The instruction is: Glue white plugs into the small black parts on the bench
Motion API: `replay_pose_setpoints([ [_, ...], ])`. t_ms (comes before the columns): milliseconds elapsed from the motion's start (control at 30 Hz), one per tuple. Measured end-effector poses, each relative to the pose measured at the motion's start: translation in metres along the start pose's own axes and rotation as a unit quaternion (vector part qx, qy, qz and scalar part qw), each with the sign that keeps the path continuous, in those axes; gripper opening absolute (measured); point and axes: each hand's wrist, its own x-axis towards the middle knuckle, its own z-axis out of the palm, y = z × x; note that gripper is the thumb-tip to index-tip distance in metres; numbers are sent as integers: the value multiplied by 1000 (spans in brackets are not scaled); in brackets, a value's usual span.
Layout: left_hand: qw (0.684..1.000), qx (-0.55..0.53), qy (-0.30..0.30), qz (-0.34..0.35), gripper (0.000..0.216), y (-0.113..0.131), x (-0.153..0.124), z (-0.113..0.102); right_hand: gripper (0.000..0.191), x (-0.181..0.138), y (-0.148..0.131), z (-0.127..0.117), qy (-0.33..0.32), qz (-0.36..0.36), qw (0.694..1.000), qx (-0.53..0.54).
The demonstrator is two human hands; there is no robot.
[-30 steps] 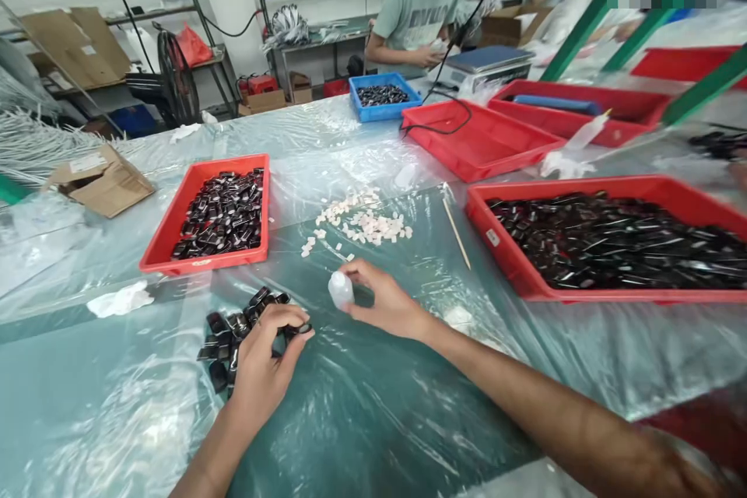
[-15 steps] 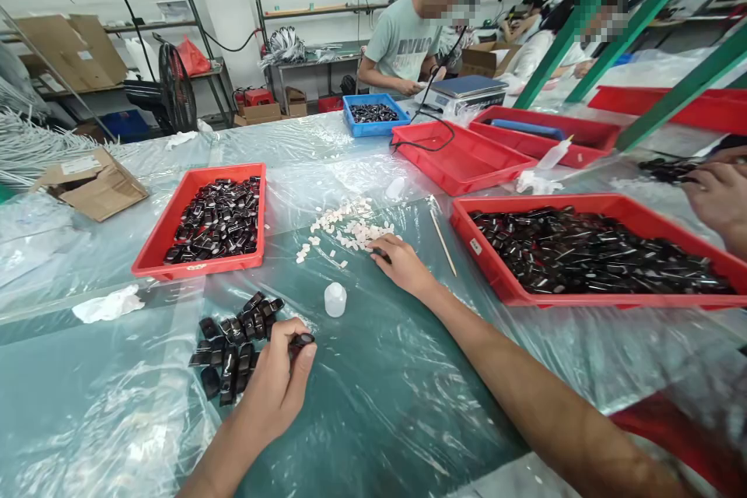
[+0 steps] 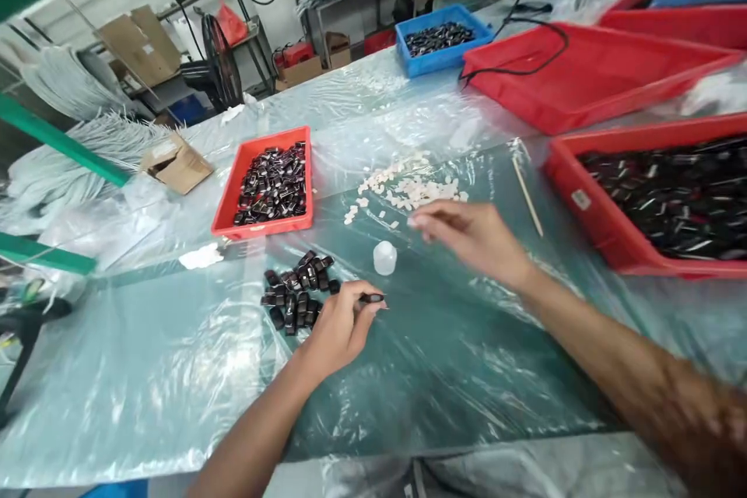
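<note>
Left hand pinches one small black part at its fingertips, just right of the loose pile of black parts on the plastic-covered worktop. Right hand hovers with fingers drawn together, seemingly on a tiny white piece, though this cannot be told for certain; the scatter of white pieces lies just beyond it. A small white bottle stands between the hands. Risk: a sweeping wrist could tip the bottle, or the slick film let the pinched part slide.
</note>
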Motion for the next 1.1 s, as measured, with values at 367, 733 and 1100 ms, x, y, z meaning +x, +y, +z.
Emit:
replay_pose_setpoints([
  [367, 997, -36, 59, 32, 10, 12, -2, 3, 19, -56, -64, 47, -27, -298, 954, -19],
  [733, 995, -81, 54, -20, 9, 14, -11, 7, 49, -65, -61, 55, -17, -218, 976, 4],
  [1100, 963, -144, 156, -166, 13, 9, -22, 33, 34, -69, -42, 81, -41, -135, 976, 169],
])
